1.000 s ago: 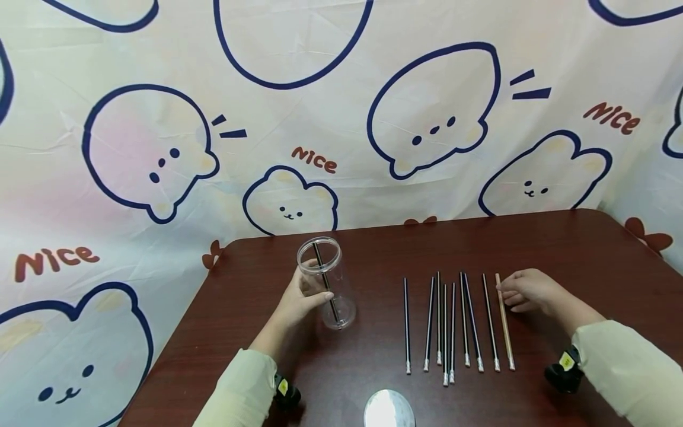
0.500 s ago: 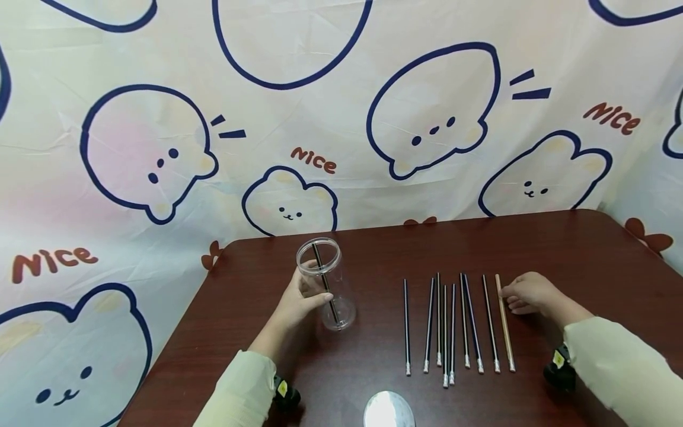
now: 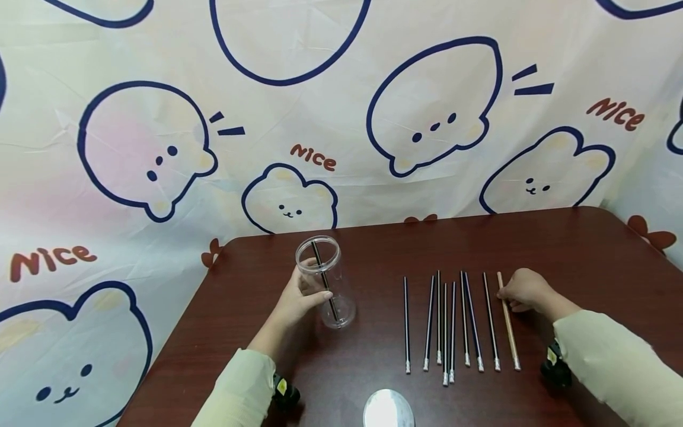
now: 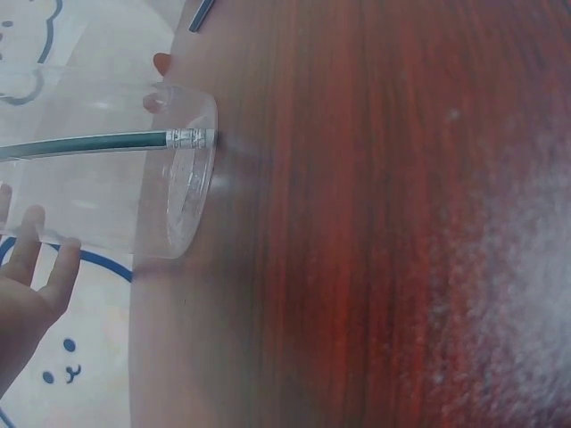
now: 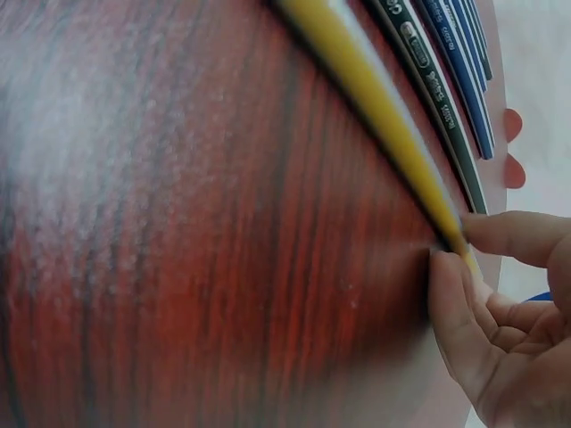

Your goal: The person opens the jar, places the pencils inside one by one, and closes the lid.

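Observation:
My left hand (image 3: 299, 301) grips a clear plastic jar (image 3: 344, 290) standing on the left part of the table, with the thumb across its front. One dark pencil (image 3: 324, 280) leans inside the jar, its metal-banded eraser end (image 4: 189, 138) down at the base. On the right, thumb and index finger of my right hand (image 3: 528, 290) pinch a yellow pencil (image 3: 508, 326) near its far end. The right wrist view shows this yellow pencil (image 5: 384, 107) between the two fingertips. Left of it, several dark pencils (image 3: 407, 326) lie in a loose row, eraser ends toward me.
A round, shiny, pale disc (image 3: 389, 409) lies at the near edge of the view. The dark brown table (image 3: 373, 249) ends at a cloth backdrop (image 3: 341, 118) with bear drawings. Black cameras (image 3: 286, 392) are strapped to both wrists.
My right hand has closed its fingertips on the yellow pencil, and the pencil's eraser end has shifted slightly right. My left hand and the jar have stayed put.

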`<state>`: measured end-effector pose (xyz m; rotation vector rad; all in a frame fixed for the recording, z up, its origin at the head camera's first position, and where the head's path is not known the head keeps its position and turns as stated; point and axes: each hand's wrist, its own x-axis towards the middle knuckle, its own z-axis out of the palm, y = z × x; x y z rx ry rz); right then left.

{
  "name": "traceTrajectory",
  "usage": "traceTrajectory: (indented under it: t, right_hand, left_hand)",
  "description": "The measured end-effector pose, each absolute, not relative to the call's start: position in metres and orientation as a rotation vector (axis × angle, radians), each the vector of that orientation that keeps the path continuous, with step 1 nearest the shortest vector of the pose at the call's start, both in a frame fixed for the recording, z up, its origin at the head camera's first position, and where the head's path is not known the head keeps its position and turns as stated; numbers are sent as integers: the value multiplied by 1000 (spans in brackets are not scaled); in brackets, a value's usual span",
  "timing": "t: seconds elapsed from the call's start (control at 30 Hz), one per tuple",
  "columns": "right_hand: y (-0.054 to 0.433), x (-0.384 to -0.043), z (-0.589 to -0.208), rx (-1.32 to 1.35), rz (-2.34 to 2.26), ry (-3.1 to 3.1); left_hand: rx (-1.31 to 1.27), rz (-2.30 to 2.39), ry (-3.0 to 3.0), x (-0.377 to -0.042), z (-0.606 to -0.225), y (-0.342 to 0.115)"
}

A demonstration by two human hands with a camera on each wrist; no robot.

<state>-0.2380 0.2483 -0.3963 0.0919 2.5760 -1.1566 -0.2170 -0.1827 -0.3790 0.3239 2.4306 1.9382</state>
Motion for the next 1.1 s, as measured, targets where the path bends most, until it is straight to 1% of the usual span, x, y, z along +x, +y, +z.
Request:
traceTrajectory:
  t: [0.23,0.43,0.63,0.93,1.1]
  right_hand:
    - [246,-238,-394,127,-1072,2611]
    - [247,-236,-394,133,-1145,2573]
    - [250,-235,-391,73,-1235,2538]
    - [244,-233,-362,-45,-1365,2473]
    - [230,-231,-347,-111,-1399,2461]
  left_hand:
    - [320,1939,2434,-217,-378,-182]
    - [318,1946,2418,-217,-378,-183]
    - [332,1936,2425,-218,-379,-184]
    - [313,1949,2411,-217,-378,-183]
    - [304,1926,2435,-217,-378,-183]
